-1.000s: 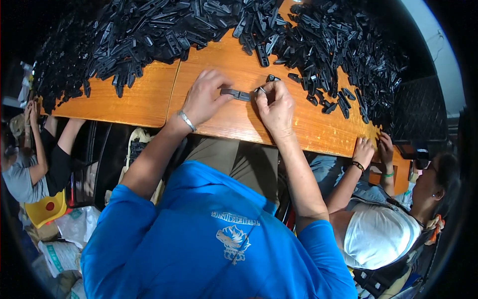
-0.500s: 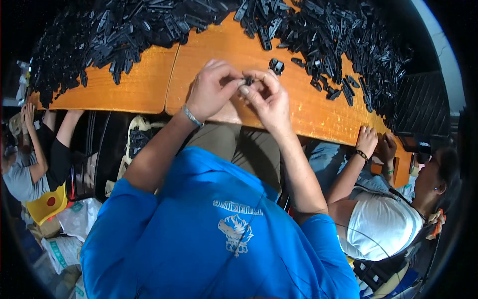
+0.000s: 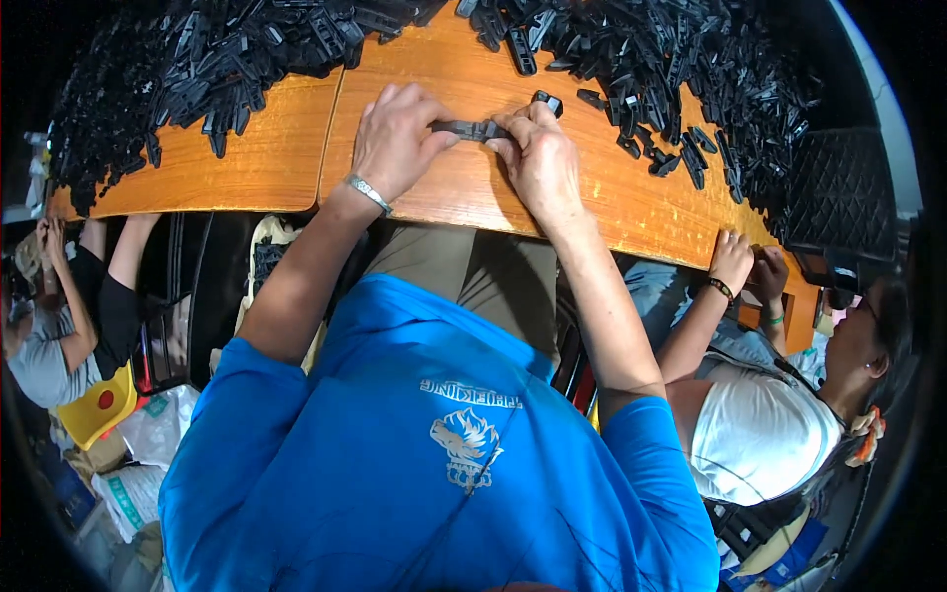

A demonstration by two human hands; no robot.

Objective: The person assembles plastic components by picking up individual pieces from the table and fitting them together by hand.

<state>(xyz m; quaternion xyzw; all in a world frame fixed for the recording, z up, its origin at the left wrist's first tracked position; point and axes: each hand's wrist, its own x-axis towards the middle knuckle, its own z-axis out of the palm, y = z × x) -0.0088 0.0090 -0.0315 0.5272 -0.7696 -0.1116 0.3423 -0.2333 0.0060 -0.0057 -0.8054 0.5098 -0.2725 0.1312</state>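
A slim black plastic part [image 3: 466, 129], like a clip piece, is held level just over the wooden table [image 3: 434, 187]. My left hand [image 3: 395, 148] pinches its left end between thumb and fingers. At the other end, the thumb and fingers of my right hand [image 3: 543, 163] are closed on it, hiding that end. Whether the part is one piece or two joined pieces I cannot tell. A small black block-like piece [image 3: 548, 103] with a pale shiny face lies just beyond my right knuckles.
Heaps of black plastic parts cover the table's far side, one on the left [image 3: 252, 59] and one on the right [image 3: 651, 69]. A co-worker in a white sleeve [image 3: 760, 439] sits at the right, another person [image 3: 59, 345] at the far left. A dark quilted panel [image 3: 843, 192] stands far right.
Both hands have moved away from me and slightly apart, lower to the table. The long black part now shows between them, where before only a small dark bit showed at my fingertips.
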